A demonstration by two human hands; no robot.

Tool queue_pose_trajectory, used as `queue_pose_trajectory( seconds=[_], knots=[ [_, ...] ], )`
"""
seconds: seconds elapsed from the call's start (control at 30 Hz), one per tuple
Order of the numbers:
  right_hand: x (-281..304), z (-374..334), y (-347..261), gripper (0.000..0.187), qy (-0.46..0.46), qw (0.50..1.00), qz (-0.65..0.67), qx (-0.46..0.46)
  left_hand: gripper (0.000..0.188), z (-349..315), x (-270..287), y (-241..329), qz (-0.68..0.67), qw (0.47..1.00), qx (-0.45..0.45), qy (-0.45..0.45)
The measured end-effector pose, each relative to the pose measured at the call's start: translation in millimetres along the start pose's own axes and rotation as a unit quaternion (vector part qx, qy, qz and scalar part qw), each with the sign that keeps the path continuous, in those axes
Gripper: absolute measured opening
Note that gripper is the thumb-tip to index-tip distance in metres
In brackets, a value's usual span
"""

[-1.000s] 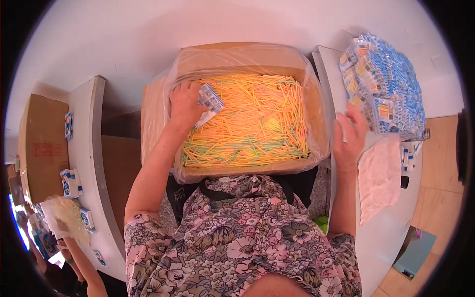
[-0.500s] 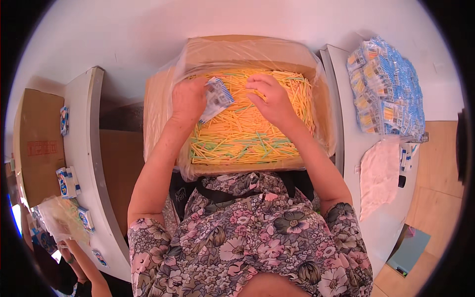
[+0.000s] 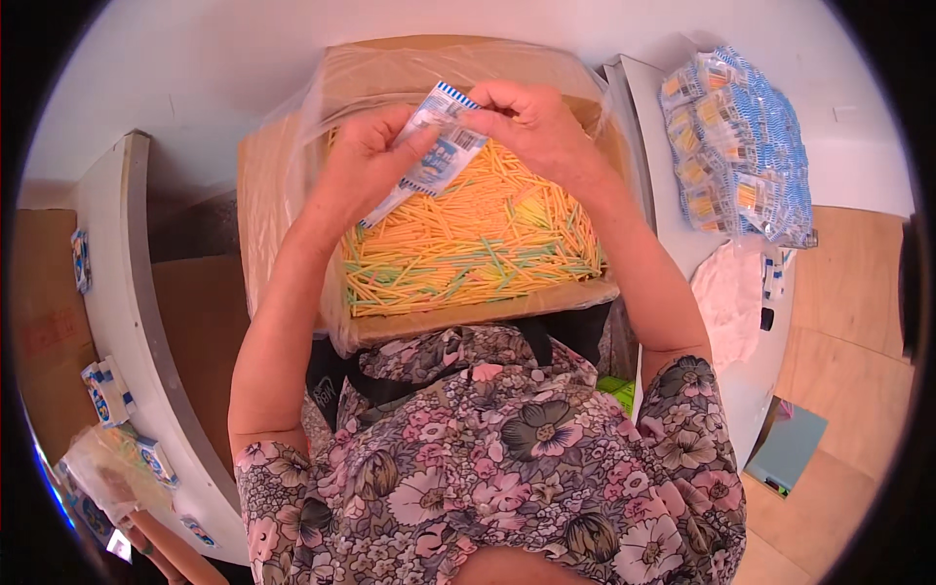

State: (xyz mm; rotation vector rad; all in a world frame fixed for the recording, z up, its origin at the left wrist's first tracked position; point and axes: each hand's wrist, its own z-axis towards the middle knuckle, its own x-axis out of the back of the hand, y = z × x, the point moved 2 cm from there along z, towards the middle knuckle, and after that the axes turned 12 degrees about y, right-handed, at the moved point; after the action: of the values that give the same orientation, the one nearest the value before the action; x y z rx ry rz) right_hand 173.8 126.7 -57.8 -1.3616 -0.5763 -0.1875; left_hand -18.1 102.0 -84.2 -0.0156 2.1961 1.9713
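A small clear plastic packet with blue-and-white striped ends is stretched between my two hands, above a cardboard box. My left hand pinches its left side between thumb and fingers. On its upper right edge, the thumb and fingers of my right hand are closed. Below lies a deep layer of thin yellow, orange and green sticks, filling the plastic-lined box. Whether any sticks are inside the packet I cannot tell.
A heap of similar packets lies on the white table to the right, near a pink cloth. Small blue-and-white packs stand on the left table. At lower left, another person's arm is beside a clear plastic bag.
My right hand has come over to the packet and taken hold of its edge. My left hand has brought the packet up and turned it. The whole view has shifted slightly.
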Motion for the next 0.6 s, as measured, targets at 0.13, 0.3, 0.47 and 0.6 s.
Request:
queue_pose_trajectory(
  seconds=[0.13, 0.3, 0.47, 0.6],
  knots=[
    [14.0, -12.5, 13.5, 0.018, -0.005, 0.997, -0.009, -0.079, 0.015, 6.8, -8.8, -22.7, 0.05, 0.998, -0.038, 0.013],
    [-19.7, -55.3, 53.9, 0.02, -0.14, 0.937, -0.309, 0.085, 0.015, 3.7, 12.8, -45.8, 0.193, 0.974, -0.099, 0.062],
    [-48.8, -37.7, 59.0, 0.017, -0.141, 0.885, -0.416, 0.156, 0.014, 1.9, 32.5, -35.9, 0.207, 0.974, -0.085, 0.031],
    [-67.2, -19.6, 72.1, 0.015, -0.237, 0.807, -0.518, 0.152, 0.012, 2.8, 40.4, -33.8, 0.263, 0.957, -0.122, 0.009]
  ],
)
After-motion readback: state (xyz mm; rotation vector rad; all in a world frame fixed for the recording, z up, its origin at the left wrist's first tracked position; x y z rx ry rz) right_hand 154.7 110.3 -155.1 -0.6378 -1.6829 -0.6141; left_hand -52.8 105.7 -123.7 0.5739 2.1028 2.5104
